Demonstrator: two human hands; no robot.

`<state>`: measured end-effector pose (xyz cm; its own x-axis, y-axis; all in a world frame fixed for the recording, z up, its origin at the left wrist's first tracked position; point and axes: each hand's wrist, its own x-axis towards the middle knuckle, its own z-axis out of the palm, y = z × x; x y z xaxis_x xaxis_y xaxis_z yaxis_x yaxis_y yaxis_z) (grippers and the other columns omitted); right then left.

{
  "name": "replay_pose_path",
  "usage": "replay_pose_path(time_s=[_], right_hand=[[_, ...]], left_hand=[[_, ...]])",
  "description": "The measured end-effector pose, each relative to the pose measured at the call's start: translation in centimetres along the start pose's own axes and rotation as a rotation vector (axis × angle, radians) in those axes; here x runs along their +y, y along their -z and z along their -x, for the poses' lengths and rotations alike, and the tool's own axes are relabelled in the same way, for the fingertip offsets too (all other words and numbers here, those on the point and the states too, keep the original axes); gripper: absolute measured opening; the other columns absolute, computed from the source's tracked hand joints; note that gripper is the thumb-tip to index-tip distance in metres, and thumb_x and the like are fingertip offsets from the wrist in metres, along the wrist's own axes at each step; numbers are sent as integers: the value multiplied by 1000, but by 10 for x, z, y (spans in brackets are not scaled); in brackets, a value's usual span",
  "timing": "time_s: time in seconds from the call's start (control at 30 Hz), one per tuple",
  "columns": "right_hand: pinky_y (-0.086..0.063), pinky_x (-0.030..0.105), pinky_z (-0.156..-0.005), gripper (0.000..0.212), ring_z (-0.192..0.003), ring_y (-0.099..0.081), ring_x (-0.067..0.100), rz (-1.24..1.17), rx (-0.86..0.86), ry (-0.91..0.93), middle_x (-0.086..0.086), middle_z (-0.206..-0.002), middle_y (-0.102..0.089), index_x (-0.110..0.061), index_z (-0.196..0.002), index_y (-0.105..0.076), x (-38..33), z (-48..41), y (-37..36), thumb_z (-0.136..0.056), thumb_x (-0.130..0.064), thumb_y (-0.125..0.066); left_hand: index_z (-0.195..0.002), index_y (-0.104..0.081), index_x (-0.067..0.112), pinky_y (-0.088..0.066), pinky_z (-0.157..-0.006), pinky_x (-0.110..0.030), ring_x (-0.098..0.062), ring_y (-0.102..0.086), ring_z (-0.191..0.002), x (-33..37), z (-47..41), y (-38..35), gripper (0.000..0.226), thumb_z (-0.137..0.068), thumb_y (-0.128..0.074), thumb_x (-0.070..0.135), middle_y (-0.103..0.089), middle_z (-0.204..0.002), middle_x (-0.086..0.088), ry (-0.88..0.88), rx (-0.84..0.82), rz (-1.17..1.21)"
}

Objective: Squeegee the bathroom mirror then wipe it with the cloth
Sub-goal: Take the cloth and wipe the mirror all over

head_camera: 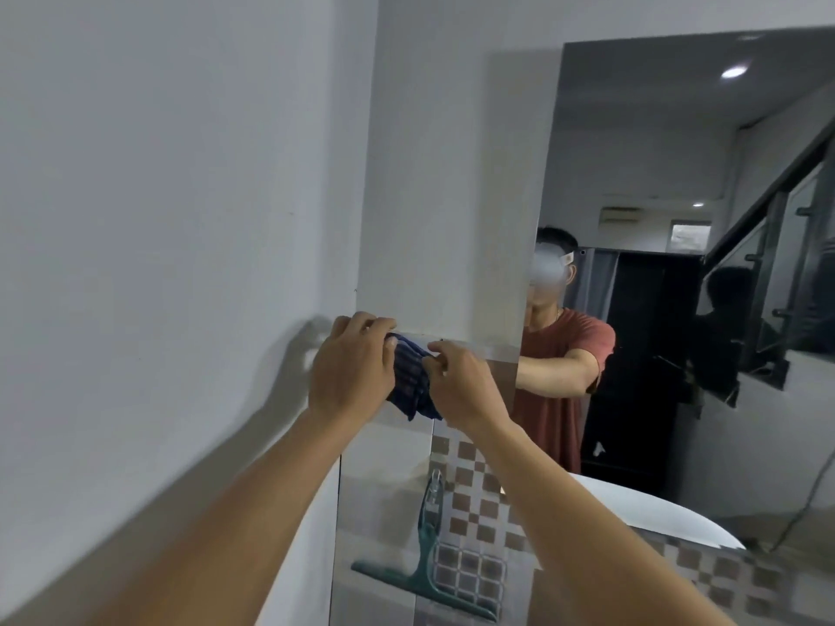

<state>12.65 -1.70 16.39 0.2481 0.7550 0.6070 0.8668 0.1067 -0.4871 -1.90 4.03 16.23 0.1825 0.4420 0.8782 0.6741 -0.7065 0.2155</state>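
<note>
1. Gripping a dark blue checked cloth [409, 377] between them, both hands are raised to the tiled wall strip [452, 219] just left of the mirror [677, 219]. The cloth is bunched, its upper end at the tile's ledge line and its loose end hanging down below the hands — whether it hangs from a hook there cannot be told.

2. The left hand [350, 368] has its fingers curled over the cloth's upper left part, clenched on it. The right hand [461, 386] pinches the cloth's right edge with thumb and fingers closed on it.

3. The green squeegee [424, 562] is lower down, against the tiled wall beside the white basin [668, 512]. Its long axis, the handle, runs up and down with the handle end uppermost, seemingly hung there; the blade lies across the bottom, slanting down to the right. Neither hand touches it, so I judge the squeegee step finished and the wiping about to start.

4. What could go wrong:
   - The bunched cloth could slip from the light right-hand pinch and drop toward the squeegee or basin.
   - Wiping with a wad rather than a spread cloth would likely leave streaks — it wants unfolding first.
   - If the cloth is caught on something at the ledge, a sharp tug might snag it.
</note>
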Motion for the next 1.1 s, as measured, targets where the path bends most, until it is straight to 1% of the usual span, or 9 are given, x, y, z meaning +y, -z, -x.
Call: replay_pose_path(time_s=[0.13, 0.2, 0.3, 0.5, 0.7, 0.8, 0.93, 1.0, 1.1], right_hand=[[-53, 42, -92, 33, -108, -64, 32, 49, -38, -17, 14, -121, -69, -7, -128, -62, -2, -13, -3, -103, -22, -47], [-55, 44, -86, 28, -95, -65, 30, 58, -52, -21, 13, -109, -71, -8, -113, -69, -1, -18, -6, -102, -22, -47], [-56, 44, -79, 25, -83, -62, 26, 50, -88, -12, 10, -96, -69, -11, -98, -71, 2, -23, -9, -99, -23, -49], [-58, 43, -80, 18, -89, -65, 25, -71, -156, -85, 5, -97, -67, -12, -110, -58, 0, -25, -11, -96, -23, -60], [-59, 42, -76, 26, -85, -71, 29, -158, -170, -170, 16, -94, -75, 3, -102, -70, -6, -31, -3, -82, -13, -75], [-58, 40, -64, 25, -66, -65, 27, -169, -151, -194, 24, -89, -74, 8, -93, -72, -8, -31, 0, -77, -11, -75], [-61, 49, -75, 9, -79, -70, 30, -204, -103, -142, 12, -84, -74, -8, -91, -71, -8, -26, 5, -83, -12, -71], [-61, 48, -76, 6, -79, -70, 25, -217, -88, -119, 7, -84, -72, -12, -92, -70, -7, -21, 10, -86, -14, -71], [-62, 44, -76, 3, -77, -70, 21, -250, -39, -107, 3, -85, -71, -16, -93, -67, -4, -15, 27, -91, -16, -69]], left_hand=[[-139, -55, 17, -53, -91, -43, -28, -51, -122, -9, -24, -7, 39, -101, -47, 14, -59, -137, -5, -16, -258, -82], [-136, -58, 16, -53, -91, -42, -28, -52, -117, -12, -30, -10, 37, -101, -47, 14, -61, -133, -6, -23, -342, -108], [-126, -64, 16, -53, -89, -43, -27, -53, -110, -13, -36, -13, 30, -100, -48, 16, -64, -124, -6, -38, -372, -154], [-132, -58, 16, -49, -95, -45, -33, -46, -119, -8, -48, -10, 41, -94, -47, 10, -62, -127, -10, -27, -489, -224], [-144, -47, 19, -43, -103, -48, -35, -43, -128, 1, -56, -3, 60, -85, -52, 8, -52, -143, -10, -28, -621, -260], [-146, -44, 26, -37, -106, -47, -33, -41, -129, 5, -55, -3, 65, -84, -53, 7, -47, -146, -6, -58, -613, -301], [-132, -51, 30, -33, -102, -43, -28, -39, -123, 2, -51, 0, 60, -82, -50, -3, -48, -139, 0, -79, -524, -281], [-121, -54, 31, -33, -95, -40, -26, -39, -117, -1, -48, 2, 47, -87, -49, -1, -55, -130, 4, -95, -455, -252], [-101, -53, 36, -30, -86, -37, -24, -41, -110, -3, -46, 4, 25, -94, -50, 12, -64, -103, 5, -75, -394, -137]])
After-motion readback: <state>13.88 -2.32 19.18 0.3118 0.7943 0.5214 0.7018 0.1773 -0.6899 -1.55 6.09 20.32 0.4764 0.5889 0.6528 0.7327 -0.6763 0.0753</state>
